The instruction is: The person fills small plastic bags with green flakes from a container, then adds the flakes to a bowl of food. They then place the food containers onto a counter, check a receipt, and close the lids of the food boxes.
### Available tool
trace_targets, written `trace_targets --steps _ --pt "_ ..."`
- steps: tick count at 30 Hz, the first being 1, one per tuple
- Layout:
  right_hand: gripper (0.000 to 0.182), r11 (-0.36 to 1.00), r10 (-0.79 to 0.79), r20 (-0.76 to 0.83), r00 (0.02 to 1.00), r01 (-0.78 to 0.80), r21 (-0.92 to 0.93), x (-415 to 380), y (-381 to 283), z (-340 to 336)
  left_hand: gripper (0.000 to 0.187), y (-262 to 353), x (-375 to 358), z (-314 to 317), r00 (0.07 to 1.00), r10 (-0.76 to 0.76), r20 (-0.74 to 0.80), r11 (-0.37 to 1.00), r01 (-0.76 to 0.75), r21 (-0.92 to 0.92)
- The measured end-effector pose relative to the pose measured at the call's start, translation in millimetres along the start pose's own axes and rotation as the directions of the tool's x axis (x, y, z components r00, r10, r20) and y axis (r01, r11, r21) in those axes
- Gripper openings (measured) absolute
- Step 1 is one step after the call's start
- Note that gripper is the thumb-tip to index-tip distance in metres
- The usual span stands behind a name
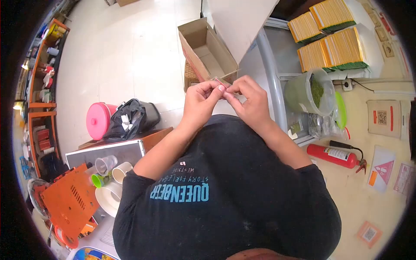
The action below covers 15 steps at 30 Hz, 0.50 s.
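Observation:
Close in front of my chest, my left hand [201,100] and my right hand [250,102] meet, with fingers pinched together. Between the fingertips is a small thin pink-red piece with a clear edge [220,81]. It is too small and too covered by the fingers to tell its kind. Thumb and forefinger of each hand press on it. Just beyond the hands an open cardboard box [208,47] stands above a woven basket [190,73].
To the left are a pink lidded bucket [96,121], a black-bagged bin [149,113] and several cups [122,172]. At right stand a clear tub of green stuff [299,93], stacked yellow packets [344,47] and a red fire extinguisher [331,156].

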State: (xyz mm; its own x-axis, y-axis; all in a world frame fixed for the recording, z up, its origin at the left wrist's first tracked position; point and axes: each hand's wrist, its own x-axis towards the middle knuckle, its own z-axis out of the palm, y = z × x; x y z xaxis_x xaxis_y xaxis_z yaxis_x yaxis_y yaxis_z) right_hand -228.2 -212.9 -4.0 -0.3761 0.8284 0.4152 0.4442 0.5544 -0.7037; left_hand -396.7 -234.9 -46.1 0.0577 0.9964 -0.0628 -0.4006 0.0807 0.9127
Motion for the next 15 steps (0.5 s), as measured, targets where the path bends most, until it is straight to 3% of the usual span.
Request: trace_targets --steps 8,15 --pt "0.023 0.935 0.210 0.054 0.976 -0.217 0.282 -9 2 -3 0.019 4 2 2 1.000 -0.016 0.027 0.984 0.011 0.175" --pt "0.018 0.875 0.299 0.124 0.946 -0.323 0.359 -11 3 0 0.018 16 4 1 0.998 -0.026 0.064 0.919 -0.001 0.393"
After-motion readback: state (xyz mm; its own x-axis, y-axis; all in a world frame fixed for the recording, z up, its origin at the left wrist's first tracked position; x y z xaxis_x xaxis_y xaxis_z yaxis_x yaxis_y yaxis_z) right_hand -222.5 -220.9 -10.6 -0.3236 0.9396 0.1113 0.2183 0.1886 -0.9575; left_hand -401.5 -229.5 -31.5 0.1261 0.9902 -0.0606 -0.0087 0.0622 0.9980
